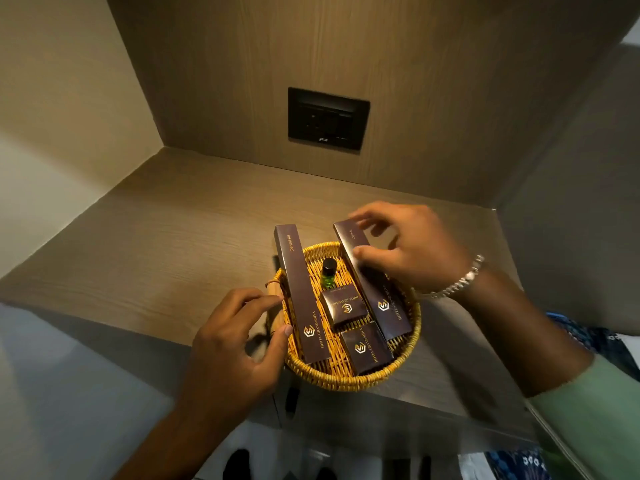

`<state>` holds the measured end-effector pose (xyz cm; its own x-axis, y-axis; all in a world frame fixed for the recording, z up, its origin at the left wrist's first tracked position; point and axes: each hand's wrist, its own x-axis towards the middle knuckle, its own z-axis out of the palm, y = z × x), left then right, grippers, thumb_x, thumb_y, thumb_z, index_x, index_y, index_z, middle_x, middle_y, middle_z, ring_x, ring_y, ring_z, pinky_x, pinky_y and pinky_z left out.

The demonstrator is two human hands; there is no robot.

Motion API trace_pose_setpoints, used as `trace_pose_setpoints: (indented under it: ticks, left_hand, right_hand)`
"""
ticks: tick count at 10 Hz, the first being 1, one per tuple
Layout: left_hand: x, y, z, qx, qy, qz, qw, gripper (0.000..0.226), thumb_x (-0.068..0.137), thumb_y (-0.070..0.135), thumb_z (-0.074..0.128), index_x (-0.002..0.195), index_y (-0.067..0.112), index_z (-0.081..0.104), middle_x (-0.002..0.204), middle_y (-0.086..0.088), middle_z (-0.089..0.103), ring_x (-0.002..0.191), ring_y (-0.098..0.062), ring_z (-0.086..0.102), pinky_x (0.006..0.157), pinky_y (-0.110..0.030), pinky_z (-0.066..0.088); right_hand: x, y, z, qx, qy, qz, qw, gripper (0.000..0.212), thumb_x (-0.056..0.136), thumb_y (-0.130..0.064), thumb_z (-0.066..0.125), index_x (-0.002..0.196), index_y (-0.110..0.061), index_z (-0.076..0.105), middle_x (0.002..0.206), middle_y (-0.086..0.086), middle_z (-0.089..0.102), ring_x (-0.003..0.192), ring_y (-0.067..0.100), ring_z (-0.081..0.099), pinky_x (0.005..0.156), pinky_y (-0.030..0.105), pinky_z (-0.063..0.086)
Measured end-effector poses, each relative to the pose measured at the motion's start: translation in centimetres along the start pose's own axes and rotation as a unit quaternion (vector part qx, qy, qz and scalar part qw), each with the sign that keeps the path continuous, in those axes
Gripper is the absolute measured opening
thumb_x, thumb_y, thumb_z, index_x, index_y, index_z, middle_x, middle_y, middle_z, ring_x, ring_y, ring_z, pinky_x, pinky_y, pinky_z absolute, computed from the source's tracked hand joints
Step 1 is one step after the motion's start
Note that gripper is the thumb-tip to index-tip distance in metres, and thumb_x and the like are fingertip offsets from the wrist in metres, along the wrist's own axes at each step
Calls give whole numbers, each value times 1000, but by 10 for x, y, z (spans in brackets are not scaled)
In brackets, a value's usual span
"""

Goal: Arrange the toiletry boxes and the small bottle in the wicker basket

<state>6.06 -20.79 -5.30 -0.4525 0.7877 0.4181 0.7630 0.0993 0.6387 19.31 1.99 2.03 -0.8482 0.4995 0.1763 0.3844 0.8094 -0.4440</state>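
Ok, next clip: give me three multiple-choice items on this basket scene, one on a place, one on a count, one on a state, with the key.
1. Where is the small green bottle?
A. On the shelf outside the basket
B. In the wicker basket, between the two long boxes
C. In the left hand

2. How many brown boxes are in the basket?
A. Two
B. Four
C. Six

3. What is the right hand doing?
A. Touching the upper part of the right long box
B. Lifting the bottle
C. Resting flat on the shelf

Key: 1 B, the bottle lies on the weave between the Dental Kit box and the right long box. 2 B, two long boxes plus two small ones. 3 A, its thumb and fingers lie on that box's upper part.
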Motion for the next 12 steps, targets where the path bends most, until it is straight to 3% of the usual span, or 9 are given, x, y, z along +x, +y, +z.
trace_pose_setpoints:
  ticks: [1,2,3,4,5,7,9,11,12]
  left_hand:
    - [1,-1,-2,3,-3,-13,1000,42,80,42,54,110,15,66,99,6,64,87,-4,56,64,-17,48]
    - [8,-9,-11,-1,-13,-10,1000,43,79,42,54,110,15,67,90,7,65,82,-8,58,60,-20,48]
    - [16,-19,-18,-6,-22,0,1000,35,81,33,60,108,13,68,86,7,66,76,-8,59,57,-19,47]
    - [34,-39,-29,-28,-14,-10,999,27,79,8,71,106,10,69,87,3,69,71,-6,62,56,-10,47]
    - [61,-63,-41,-38,-19,-22,999,28,79,8,68,107,12,69,94,3,70,80,3,60,66,-6,44]
    - [114,-104,-56,-43,-58,-33,997,29,80,19,67,109,16,70,102,-3,73,85,-6,63,77,-28,54]
    - [138,-119,-60,-35,-86,-34,995,30,79,23,68,108,19,71,100,-4,72,82,-8,62,78,-36,57]
    - [132,-112,-70,-29,-132,-41,990,34,86,26,59,120,20,62,111,-8,66,92,-18,61,82,-43,55]
    - [123,-92,-85,22,-110,-19,994,44,90,34,54,132,21,49,132,-11,54,118,-25,49,95,-44,45]
  right_hand:
    - [-30,20,-3,-10,82,67,994,32,78,-37,67,107,-22,66,102,-4,65,86,11,55,64,25,37]
    - [-66,28,19,78,140,180,970,19,78,-29,69,95,-21,71,90,-2,70,76,14,61,60,25,45]
    - [-72,21,34,173,177,208,946,19,76,-22,73,96,-21,72,84,1,72,76,20,66,64,31,55]
    - [-63,4,53,213,238,230,919,20,73,-17,76,92,-23,73,79,3,72,74,24,67,67,37,59]
    - [-40,-15,70,212,284,249,901,17,72,-16,76,89,-17,75,76,4,73,72,21,67,72,44,58]
    - [6,-35,88,165,305,288,893,14,74,-23,74,87,-17,75,79,1,73,76,18,66,80,42,56]
    - [23,-45,90,128,312,316,887,12,77,-28,73,83,-17,74,81,1,73,73,10,61,65,18,48]
    - [21,-58,81,118,249,350,895,26,79,-31,71,99,-14,69,102,9,70,95,24,63,77,33,53]
    - [9,-77,67,37,216,316,923,53,82,-46,62,124,-15,55,124,10,61,111,26,56,84,37,47]
